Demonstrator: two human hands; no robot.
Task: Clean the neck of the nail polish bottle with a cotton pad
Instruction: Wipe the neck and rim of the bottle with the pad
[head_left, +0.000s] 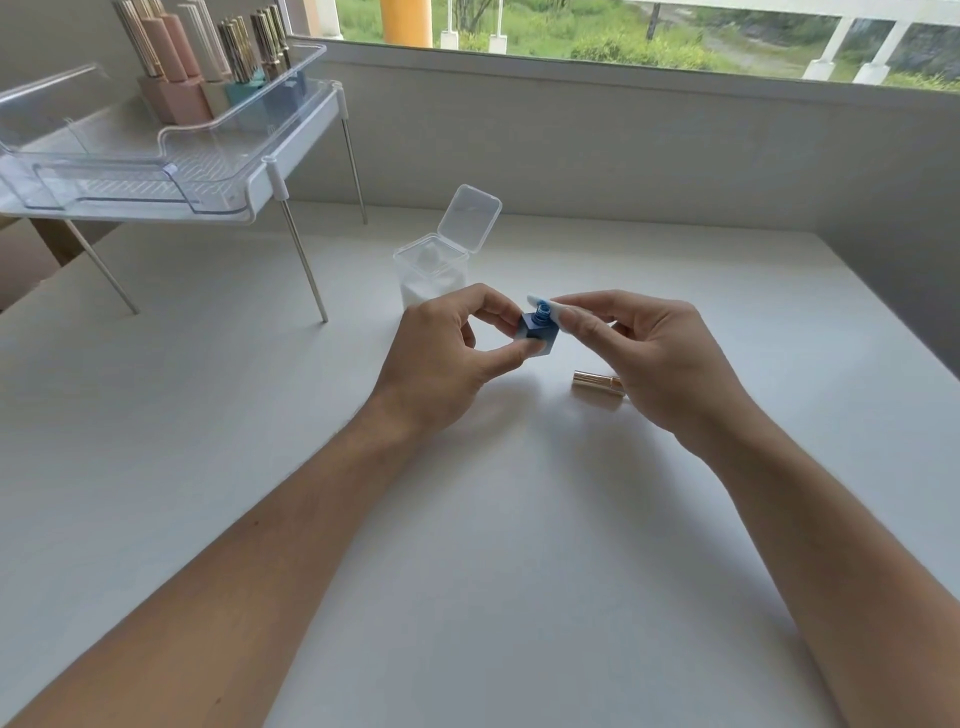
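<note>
A small dark blue square nail polish bottle (540, 332) is held above the white table, uncapped, its threaded neck (544, 312) pointing up and away. My left hand (447, 358) pinches the bottle's body between thumb and fingers. My right hand (644, 353) holds a white cotton pad (556, 310) against the right and far side of the neck; the pad shows a blue stain near the neck. The bottle's gold cap (597, 383) lies on the table just below my right hand, partly hidden by it.
A clear box of cotton pads (431, 275) with its lid flipped open stands behind my left hand. At the back left, a raised white shelf (291, 150) on thin metal legs carries a clear tray with several nail polish bottles (208, 67). A grey wall and window run behind.
</note>
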